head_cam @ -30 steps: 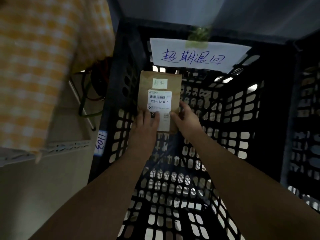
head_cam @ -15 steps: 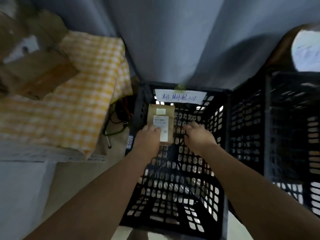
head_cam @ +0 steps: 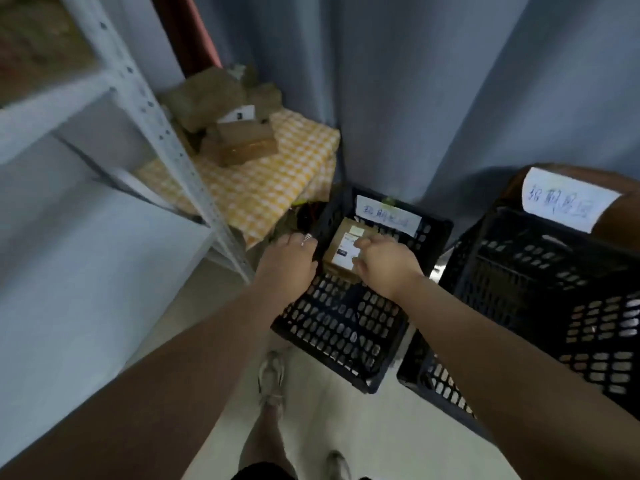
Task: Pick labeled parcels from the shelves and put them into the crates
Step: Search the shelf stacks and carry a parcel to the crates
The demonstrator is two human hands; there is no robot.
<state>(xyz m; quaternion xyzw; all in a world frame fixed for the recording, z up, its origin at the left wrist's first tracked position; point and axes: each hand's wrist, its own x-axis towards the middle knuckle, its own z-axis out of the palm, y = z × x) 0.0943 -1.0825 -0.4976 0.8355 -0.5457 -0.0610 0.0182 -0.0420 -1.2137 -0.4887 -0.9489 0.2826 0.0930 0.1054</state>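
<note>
The parcel [head_cam: 341, 252] is a flat brown cardboard pack with a white printed label. It stands in the far end of the left crate [head_cam: 346, 337], tilted back against the far wall under a handwritten paper sign [head_cam: 388, 218].

Handling, as judged: light, stiff, not fragile. The card face gives fair grip; the label is smoother. Take hold across the two long edges, thumb on one and fingers on the other.

The right hand [head_cam: 386, 266] sits in front of the label, fingers loosely curled; contact cannot be confirmed. The left hand [head_cam: 289, 263] is relaxed, fingers fairly straight, over the crate's left wall, holding nothing.

A second crate [head_cam: 540, 299] stands to the right. To the far left, more brown parcels [head_cam: 242, 143] lie on a yellow checked cloth [head_cam: 277, 181] beside a white metal shelf frame [head_cam: 173, 147].
</note>
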